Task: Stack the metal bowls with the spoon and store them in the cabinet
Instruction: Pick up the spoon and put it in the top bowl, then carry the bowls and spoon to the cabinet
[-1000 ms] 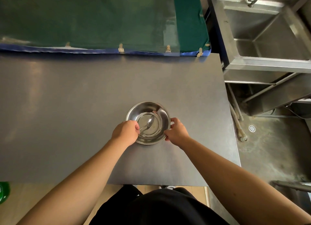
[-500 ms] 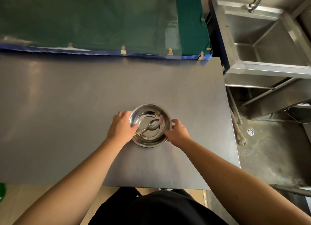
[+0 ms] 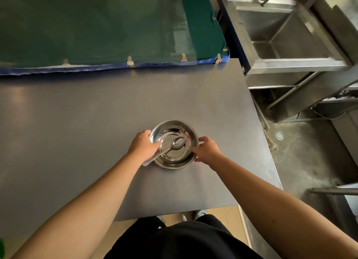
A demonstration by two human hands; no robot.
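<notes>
A shiny metal bowl stack (image 3: 174, 131) sits on the grey steel table (image 3: 77, 123), right of its middle. A metal spoon (image 3: 175, 144) lies inside it, with its handle sticking out over the lower left rim. My left hand (image 3: 142, 145) grips the left rim, thumb inside the bowl. My right hand (image 3: 207, 151) grips the right rim. How many bowls are nested I cannot tell. No cabinet is in view.
A green cloth with a blue edge (image 3: 96, 26) covers the far side behind the table. A steel sink (image 3: 286, 36) stands at the upper right, with bare concrete floor and a drain (image 3: 279, 136) below it. The table's right edge is close to the bowl.
My left hand has slid up along the left rim and its thumb now rests inside the bowl. The spoon has turned a little, its handle showing past the rim.
</notes>
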